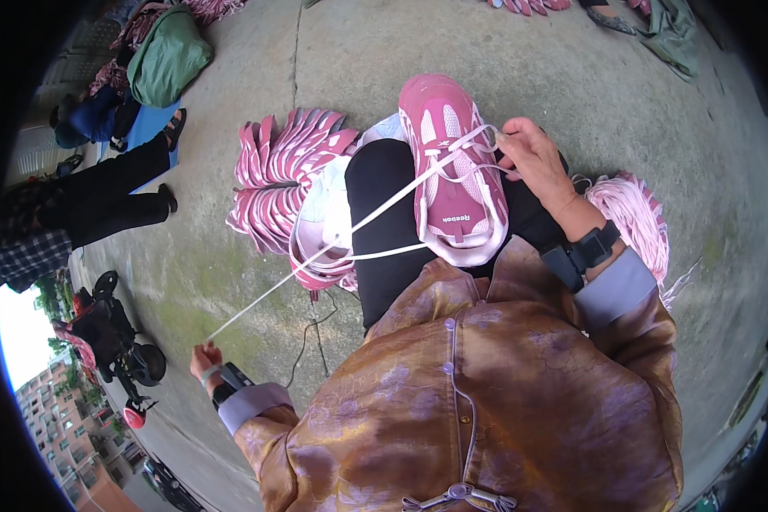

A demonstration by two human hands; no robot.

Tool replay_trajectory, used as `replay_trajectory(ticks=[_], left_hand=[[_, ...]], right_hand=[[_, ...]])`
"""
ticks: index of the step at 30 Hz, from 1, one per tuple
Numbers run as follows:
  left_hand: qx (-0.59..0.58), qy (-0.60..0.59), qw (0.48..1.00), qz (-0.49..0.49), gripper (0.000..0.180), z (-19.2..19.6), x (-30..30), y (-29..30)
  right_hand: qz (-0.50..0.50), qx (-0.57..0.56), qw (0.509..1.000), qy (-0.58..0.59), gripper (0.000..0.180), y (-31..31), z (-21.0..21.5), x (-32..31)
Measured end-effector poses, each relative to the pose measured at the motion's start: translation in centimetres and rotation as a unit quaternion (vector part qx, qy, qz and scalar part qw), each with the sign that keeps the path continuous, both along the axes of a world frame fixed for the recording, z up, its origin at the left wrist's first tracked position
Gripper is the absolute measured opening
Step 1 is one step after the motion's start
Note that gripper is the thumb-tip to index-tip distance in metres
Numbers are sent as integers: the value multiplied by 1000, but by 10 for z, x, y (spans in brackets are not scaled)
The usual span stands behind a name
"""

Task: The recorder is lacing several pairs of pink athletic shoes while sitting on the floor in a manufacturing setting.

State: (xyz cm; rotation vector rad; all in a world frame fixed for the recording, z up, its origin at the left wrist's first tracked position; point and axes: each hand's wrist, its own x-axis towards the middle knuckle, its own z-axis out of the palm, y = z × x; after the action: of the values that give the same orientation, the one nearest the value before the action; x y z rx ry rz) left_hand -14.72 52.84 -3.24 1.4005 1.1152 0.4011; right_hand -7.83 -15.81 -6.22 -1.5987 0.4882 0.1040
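Note:
A pink sneaker rests on my lap, toe pointing away from me, over black trousers. A pale, flat shoelace is threaded through its upper part and crosses over the tongue. Far out to the left, my left hand is closed on one length of the lace, drawn out in a taut diagonal. Beside the sneaker's right edge, my right hand pinches a looped part of the lace; its fingertips partly hide the grip. Another length of lace runs left from the sneaker's heel opening.
Stacked pink shoe uppers lie left of my knees. A bundle of pale pink laces is on the right. Another person in dark trousers stands at left, near a parked scooter. A green sack sits farther back.

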Motion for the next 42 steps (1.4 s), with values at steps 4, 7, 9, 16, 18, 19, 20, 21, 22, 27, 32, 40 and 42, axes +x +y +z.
replay_trajectory(ticks=[4, 7, 9, 16, 18, 19, 20, 21, 22, 27, 32, 40, 42], left_hand=[[-103, -146, 978, -108, 9, 15, 50, -8], [-165, -252, 938, -175, 15, 30, 82, 16], [-190, -276, 927, -171, 18, 52, 109, -3], [-325, -450, 791, -258, 56, 106, 149, -34], [-337, -471, 770, -268, 53, 119, 152, -52], [-338, -470, 770, -268, 53, 117, 153, -50], [-314, -487, 778, -243, 45, 118, 154, -46], [-290, -503, 785, -218, 38, 120, 155, -43], [-288, -503, 782, -230, 28, 122, 151, -39], [-275, -427, 837, -203, 12, 127, 115, 10], [-187, -373, 905, -80, 14, 106, 68, 43], [5, -280, 960, 25, 14, 126, -50, 190], [57, -241, 969, 10, 15, 151, -80, 197]], right_hand=[[52, -367, 913, -170, 27, -9, -18, 22], [169, -429, 867, -188, 23, -13, -31, 36], [148, -439, 854, -238, 15, -12, -37, 38], [-82, -112, 972, -188, 4, -17, -33, 28], [-94, -71, 981, -152, 4, -11, -22, 19], [-106, -28, 987, -116, 5, -10, -19, 16], [-107, -27, 987, -116, 5, -10, -18, 13], [-112, 1, 989, -98, 6, -10, -18, 10], [-116, 29, 990, -79, 7, -10, -18, 8], [-121, -9, 984, -133, 8, -4, -17, 4], [-131, -64, 968, -205, 10, 3, -22, 12], [67, -211, 940, -258, 19, 28, -13, 5], [68, -199, 942, -261, 23, 28, -11, -2]])
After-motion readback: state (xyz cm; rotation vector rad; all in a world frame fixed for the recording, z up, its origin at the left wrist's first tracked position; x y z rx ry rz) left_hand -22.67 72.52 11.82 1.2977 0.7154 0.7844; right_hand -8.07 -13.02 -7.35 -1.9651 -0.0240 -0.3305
